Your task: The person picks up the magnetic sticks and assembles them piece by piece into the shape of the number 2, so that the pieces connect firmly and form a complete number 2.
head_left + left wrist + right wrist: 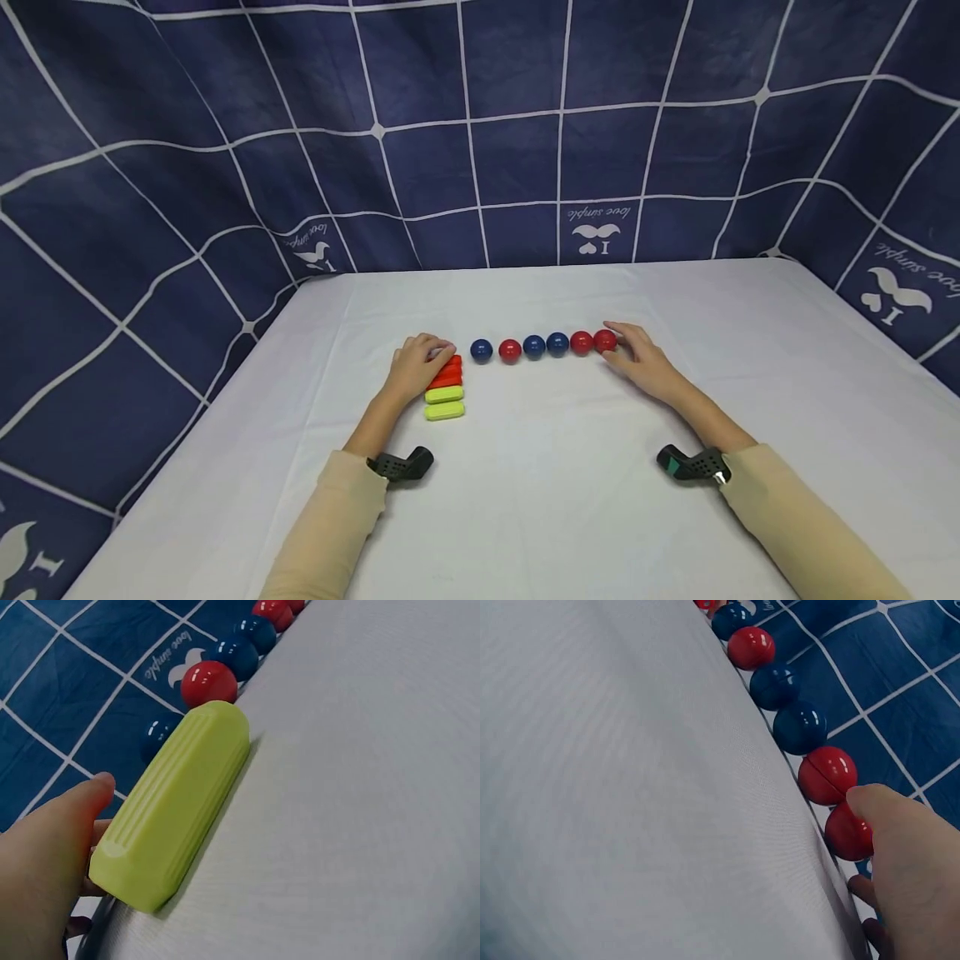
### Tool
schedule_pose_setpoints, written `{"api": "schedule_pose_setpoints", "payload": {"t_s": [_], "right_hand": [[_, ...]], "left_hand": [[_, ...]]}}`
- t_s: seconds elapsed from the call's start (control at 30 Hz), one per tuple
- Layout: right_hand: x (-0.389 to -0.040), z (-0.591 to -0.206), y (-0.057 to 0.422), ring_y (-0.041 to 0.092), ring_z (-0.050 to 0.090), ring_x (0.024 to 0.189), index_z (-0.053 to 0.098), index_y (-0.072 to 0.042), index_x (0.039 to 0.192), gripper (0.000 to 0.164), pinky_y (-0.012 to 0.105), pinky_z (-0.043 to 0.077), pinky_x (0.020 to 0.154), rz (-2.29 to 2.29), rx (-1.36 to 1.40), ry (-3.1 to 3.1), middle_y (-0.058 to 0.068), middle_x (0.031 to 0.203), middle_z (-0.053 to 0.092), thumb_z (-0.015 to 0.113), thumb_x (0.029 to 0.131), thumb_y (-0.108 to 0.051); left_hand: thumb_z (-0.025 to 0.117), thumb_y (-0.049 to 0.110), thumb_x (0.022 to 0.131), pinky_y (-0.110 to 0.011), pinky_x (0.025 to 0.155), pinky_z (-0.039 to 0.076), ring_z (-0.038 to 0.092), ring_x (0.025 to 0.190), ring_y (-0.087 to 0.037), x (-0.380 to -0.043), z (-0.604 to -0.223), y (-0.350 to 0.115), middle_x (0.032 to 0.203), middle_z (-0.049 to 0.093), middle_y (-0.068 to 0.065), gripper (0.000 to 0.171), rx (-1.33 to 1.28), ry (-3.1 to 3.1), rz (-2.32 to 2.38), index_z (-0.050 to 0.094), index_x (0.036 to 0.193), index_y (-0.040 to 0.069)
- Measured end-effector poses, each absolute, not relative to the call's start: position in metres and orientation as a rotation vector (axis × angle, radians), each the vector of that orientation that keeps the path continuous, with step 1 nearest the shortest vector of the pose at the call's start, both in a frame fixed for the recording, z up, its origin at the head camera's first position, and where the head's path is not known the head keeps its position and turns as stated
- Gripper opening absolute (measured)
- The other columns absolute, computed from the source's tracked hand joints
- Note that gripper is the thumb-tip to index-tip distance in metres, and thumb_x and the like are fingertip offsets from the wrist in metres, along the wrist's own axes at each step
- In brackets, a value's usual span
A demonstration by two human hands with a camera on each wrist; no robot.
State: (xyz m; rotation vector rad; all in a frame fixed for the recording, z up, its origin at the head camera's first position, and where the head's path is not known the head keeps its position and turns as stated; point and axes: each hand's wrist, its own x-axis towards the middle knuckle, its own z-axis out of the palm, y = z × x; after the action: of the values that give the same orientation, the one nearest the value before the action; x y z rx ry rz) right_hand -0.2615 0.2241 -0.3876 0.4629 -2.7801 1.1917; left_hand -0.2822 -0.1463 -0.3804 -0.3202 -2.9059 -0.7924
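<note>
Red ball (pixel 605 340) is sitting at the right end of a ball row on the white bench (pixel 555 500), right hand (pixel 641 362) pinching it. Left hand (pixel 415 367) is resting curled on the red blocks (pixel 448 372); whether its grip is closing on them, cannot tell.

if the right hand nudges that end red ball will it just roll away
Probably: the red ball is round and glossy, resting on smooth white cloth, so it likely rolls easily. It looks hard, not squashy. Leftward, the neighbouring red ball appears to touch it, and should block or get bumped.

Left hand (pixel 416 367) curled, right hand (pixel 637 358) extended, both forearms forward.
</note>
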Motion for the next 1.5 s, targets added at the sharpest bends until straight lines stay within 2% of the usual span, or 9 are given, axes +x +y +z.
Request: {"api": "schedule_pose_setpoints", "payload": {"t_s": [0.2,0.47,0.67,0.8,1.0,1.2,1.3,1.5], "right_hand": [[-0.263,-0.388,0.224,0.038,0.032,0.131,0.038,-0.014,0.136,0.051,0.063,0.022,0.100,1.033,0.558,-2.754,0.014,0.140,0.037,0.055,0.090,-0.025],[-0.263,-0.390,0.223,0.038,0.032,0.131,0.038,-0.014,0.136,0.051,0.060,0.023,0.103,1.016,0.519,-2.801,0.016,0.140,0.037,0.055,0.090,-0.027],[-0.263,-0.390,0.224,0.037,0.032,0.131,0.037,-0.012,0.135,0.051,0.060,0.023,0.103,1.017,0.483,-2.804,0.018,0.140,0.037,0.056,0.089,-0.026],[-0.263,-0.389,0.224,0.037,0.036,0.127,0.040,-0.008,0.130,0.047,0.057,0.025,0.103,1.042,0.478,-2.775,0.019,0.135,0.040,0.058,0.088,-0.021],[-0.264,-0.390,0.224,0.036,0.043,0.120,0.044,-0.005,0.123,0.042,0.054,0.034,0.100,1.027,0.454,-2.778,0.020,0.129,0.046,0.060,0.086,-0.017],[-0.264,-0.391,0.224,0.033,0.047,0.111,0.046,-0.004,0.122,0.041,0.049,0.041,0.094,1.013,0.416,-2.787,0.020,0.124,0.050,0.059,0.087,-0.022],[-0.264,-0.391,0.224,0.028,0.050,0.099,0.047,-0.004,0.120,0.041,0.041,0.045,0.085,1.015,0.379,-2.779,0.018,0.115,0.054,0.058,0.088,-0.027],[-0.263,-0.387,0.223,0.022,0.051,0.080,0.051,-0.005,0.113,0.037,0.029,0.040,0.070,1.033,0.266,-2.768,0.012,0.091,0.059,0.050,0.092,-0.035]], "left_hand": [[0.048,0.041,0.090,-0.044,0.090,0.030,0.041,0.115,-0.027,-0.284,-0.382,-0.147,0.123,0.052,-0.009,0.034,-0.394,-2.891,-0.787,0.063,0.106,0.015],[0.051,0.040,0.089,-0.045,0.092,0.027,0.039,0.116,-0.027,-0.283,-0.382,-0.149,0.125,0.051,-0.009,0.032,-0.384,-2.926,-0.854,0.061,0.102,0.012],[0.056,0.037,0.087,-0.043,0.091,0.027,0.043,0.107,-0.025,-0.283,-0.381,-0.148,0.112,0.057,-0.009,0.030,-0.348,-2.906,-1.000,0.061,0.100,0.010],[0.058,0.035,0.087,-0.042,0.091,0.031,0.045,0.103,-0.026,-0.284,-0.381,-0.147,0.105,0.058,-0.010,0.030,-0.315,-2.900,-1.103,0.060,0.103,0.010],[0.054,0.038,0.089,-0.041,0.086,0.039,0.048,0.097,-0.026,-0.283,-0.380,-0.144,0.103,0.057,-0.010,0.032,-0.277,-2.900,-1.042,0.057,0.107,0.012],[0.053,0.043,0.088,-0.036,0.079,0.044,0.053,0.088,-0.022,-0.271,-0.370,-0.121,0.104,0.061,-0.006,0.034,-0.335,-2.732,-1.074,0.053,0.110,0.017],[0.056,0.040,0.087,-0.034,0.076,0.044,0.055,0.084,-0.018,-0.257,-0.366,-0.095,0.101,0.063,-0.001,0.029,-0.428,-2.624,-1.151,0.053,0.107,0.019],[0.055,0.037,0.089,-0.027,0.078,0.044,0.055,0.087,-0.013,-0.229,-0.365,-0.044,0.101,0.061,0.000,0.027,-0.693,-2.645,-1.427,0.050,0.109,0.019]]}}
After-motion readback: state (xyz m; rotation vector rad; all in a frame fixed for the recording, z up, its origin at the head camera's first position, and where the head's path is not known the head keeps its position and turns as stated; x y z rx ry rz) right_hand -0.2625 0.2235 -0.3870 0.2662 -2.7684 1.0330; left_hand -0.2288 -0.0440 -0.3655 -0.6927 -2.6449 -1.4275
